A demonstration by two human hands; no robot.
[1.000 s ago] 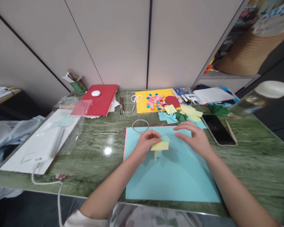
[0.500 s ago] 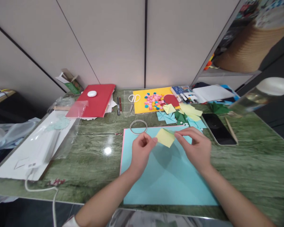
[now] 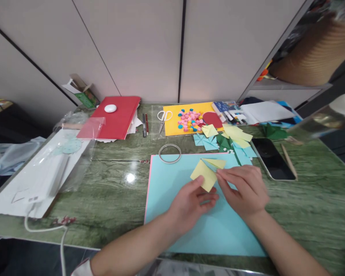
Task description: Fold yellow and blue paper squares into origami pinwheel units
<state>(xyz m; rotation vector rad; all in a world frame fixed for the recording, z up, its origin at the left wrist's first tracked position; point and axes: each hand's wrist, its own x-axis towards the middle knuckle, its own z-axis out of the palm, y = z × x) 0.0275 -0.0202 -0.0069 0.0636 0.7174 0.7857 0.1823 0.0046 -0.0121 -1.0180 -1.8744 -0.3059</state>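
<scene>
A folded piece of yellow paper (image 3: 204, 176) is held above a light-blue sheet (image 3: 189, 234), which lies on a pink one. My left hand (image 3: 191, 205) grips the paper's lower edge, thumb on top and fingers underneath. At the paper's right side, my right hand (image 3: 244, 189) pinches a raised flap between thumb and fingertips. Behind the hands lie folded light-blue pieces (image 3: 209, 142), a dark-green folded piece (image 3: 224, 142) and more yellow folded pieces (image 3: 237, 135). A silvery ring (image 3: 170, 153) rests at the blue sheet's back edge.
White-handled scissors (image 3: 162, 119) lie beside a yellow sheet (image 3: 172, 130) bearing small coloured balls (image 3: 189, 119). A phone (image 3: 273, 159) and a wooden stick (image 3: 289, 161) are at the right. Leftward are a red folder (image 3: 117, 115) and a white power strip (image 3: 53, 180) with its cable.
My left hand has shifted from the paper's left corner to beneath its lower edge. The paper has turned, and my right hand now holds a flap lifted on its right.
</scene>
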